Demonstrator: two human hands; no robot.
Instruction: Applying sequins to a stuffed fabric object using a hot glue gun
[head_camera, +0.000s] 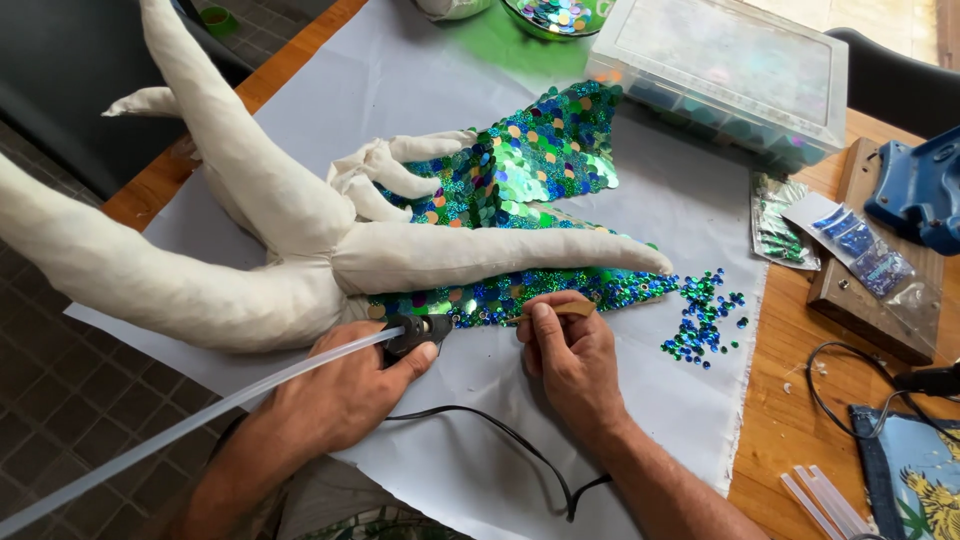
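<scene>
Nearest the camera, the left hand (345, 385) is closed around a black glue gun (415, 333) with a clear glue stick (180, 430) trailing toward seven o'clock, its nozzle at the lower edge of the sequined fin (520, 190); at three o'clock of it the right hand (572, 358) pinches a small wooden stick (560, 311) against that same edge. Green and blue sequins cover most of the fin, which lies on a grey cloth (650, 380), while the cream stuffed limbs (250, 200) over it at ten o'clock are bare; loose sequins (703, 318) wait at three o'clock, so I judge the covering well along but unfinished.
</scene>
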